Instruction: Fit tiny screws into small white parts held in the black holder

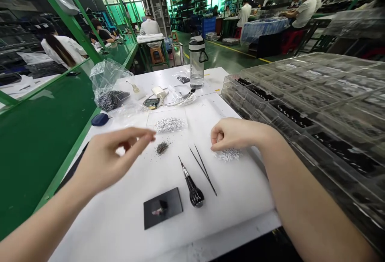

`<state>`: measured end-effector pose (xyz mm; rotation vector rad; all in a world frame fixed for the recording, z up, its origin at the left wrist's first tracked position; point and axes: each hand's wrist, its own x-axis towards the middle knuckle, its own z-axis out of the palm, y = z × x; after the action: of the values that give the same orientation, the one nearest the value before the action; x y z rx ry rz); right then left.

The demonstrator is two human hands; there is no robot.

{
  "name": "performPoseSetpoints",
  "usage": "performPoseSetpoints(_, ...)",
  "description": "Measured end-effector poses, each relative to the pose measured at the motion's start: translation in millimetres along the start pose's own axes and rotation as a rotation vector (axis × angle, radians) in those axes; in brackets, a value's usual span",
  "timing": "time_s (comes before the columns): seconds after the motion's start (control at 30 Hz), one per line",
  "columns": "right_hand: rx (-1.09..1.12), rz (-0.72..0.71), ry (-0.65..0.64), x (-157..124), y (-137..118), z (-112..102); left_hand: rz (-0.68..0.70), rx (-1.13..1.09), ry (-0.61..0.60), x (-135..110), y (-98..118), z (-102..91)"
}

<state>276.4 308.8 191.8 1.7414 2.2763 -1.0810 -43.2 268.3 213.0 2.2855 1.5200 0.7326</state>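
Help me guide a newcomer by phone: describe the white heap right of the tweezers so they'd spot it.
Start at the white table, on the side beside the stacked clear boxes. There, right of the black tweezers, lies a heap of small white pieces. Unlike the similar white bits in the clear tray, it sits directly on the table.

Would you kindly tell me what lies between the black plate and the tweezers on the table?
In the head view, the black-handled screwdriver lies between the black plate and the tweezers.
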Motion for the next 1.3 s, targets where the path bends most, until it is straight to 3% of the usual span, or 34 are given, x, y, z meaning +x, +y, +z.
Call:
performPoseSetpoints(0.13,0.091,-0.020,0.080,0,1,-1,0.107,-0.086,-0.025,-63,-7,21.6)
performPoseSetpoints(0.27,0.164,-0.029,0.078,-1,0,-2,0.163,-0.128,-0.057,-90,-16,45.7)
performPoseSetpoints(0.5,0.218,-0.100,0.180,2,-3,2,0.186,-0.277,-0.107,-92,-24,57.0)
performPoseSetpoints(0.7,0.357,-0.394,0.316,8,-27,26,0.122,-0.321,-0.159,-96,-29,54.9)
performPoseSetpoints(0.83,0.617,-0.650,0.331,12,-46,53,0.007,-0.408,-0.167,-92,-23,48.8)
performPoseSetpoints(0.97,0.772,-0.719,0.292,14,-58,72,-0.110,-0.454,-0.234,-89,-18,45.8)
performPoseSetpoints(1.07,0.723,-0.790,0.264,12,-65,79,-0.118,-0.508,-0.256,-88,-16,45.6)
performPoseSetpoints(1.2,0.515,-1.014,0.370,11,-72,86,-0.102,-0.546,-0.241,-87,-15,46.3)
performPoseSetpoints(1.3,0.493,-1.000,0.385,10,-76,93,-0.091,-0.547,-0.228,-87,-16,47.1)
